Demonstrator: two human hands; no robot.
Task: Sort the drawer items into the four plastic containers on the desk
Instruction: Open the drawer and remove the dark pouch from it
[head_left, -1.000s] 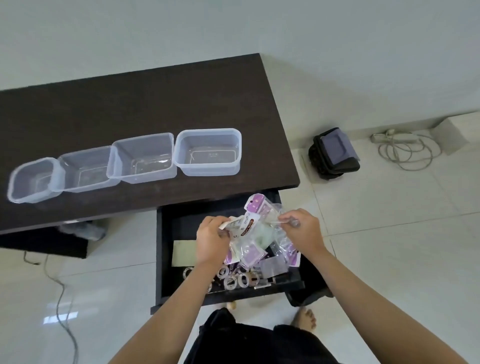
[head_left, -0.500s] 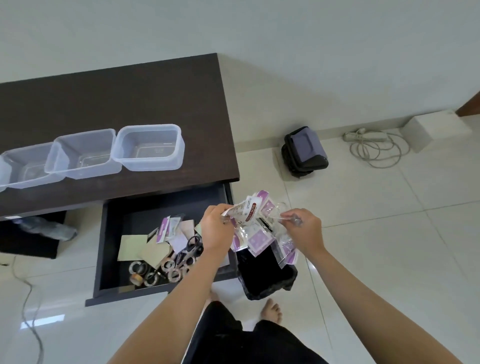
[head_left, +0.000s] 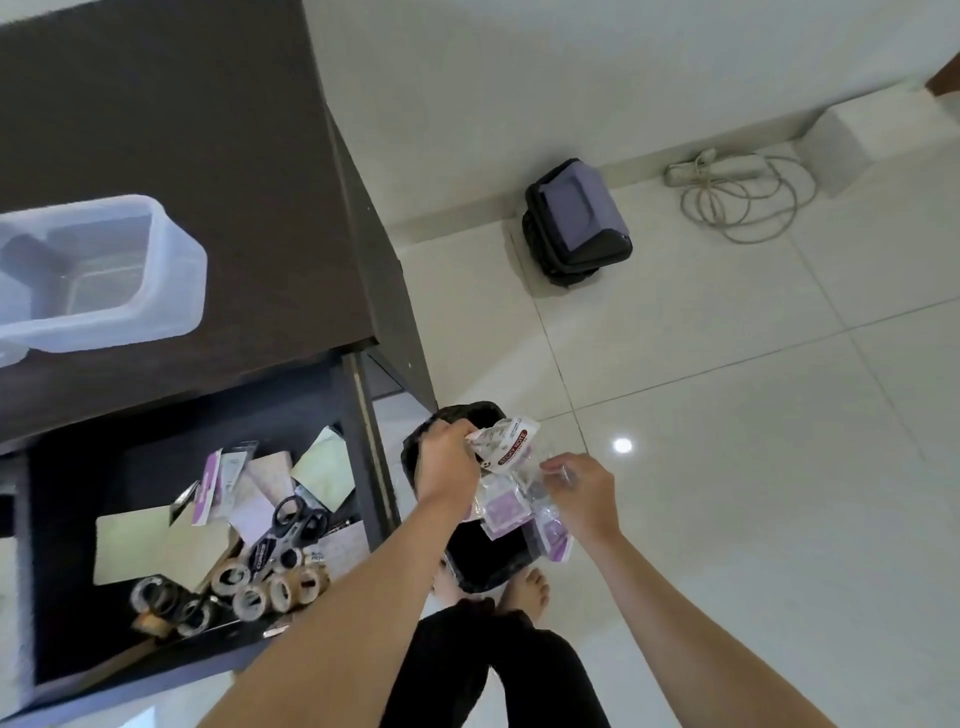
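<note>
While a bunch of plastic wrappers (head_left: 511, 499) is held over the black bin (head_left: 475, 566), it is pinched by the left hand (head_left: 448, 462) and the right hand (head_left: 584, 488). Being light, limp and slippery, it is best gripped at its bunched edges.

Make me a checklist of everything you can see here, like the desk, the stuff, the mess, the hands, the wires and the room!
Surface: dark desk, one clear plastic container in view at its front edge, seemingly empty.
Job's things: open drawer holds tape rolls, black scissors, paper pads and packets.
Clutter: bundle of plastic wrappers held above a black bin on the floor.
Hands: left hand grips the wrappers; right hand pinches their other side.
Cables: coiled power strip cord by the wall.
Surroundings: white tiled floor, dark bag, bare feet beside the bin.
</note>
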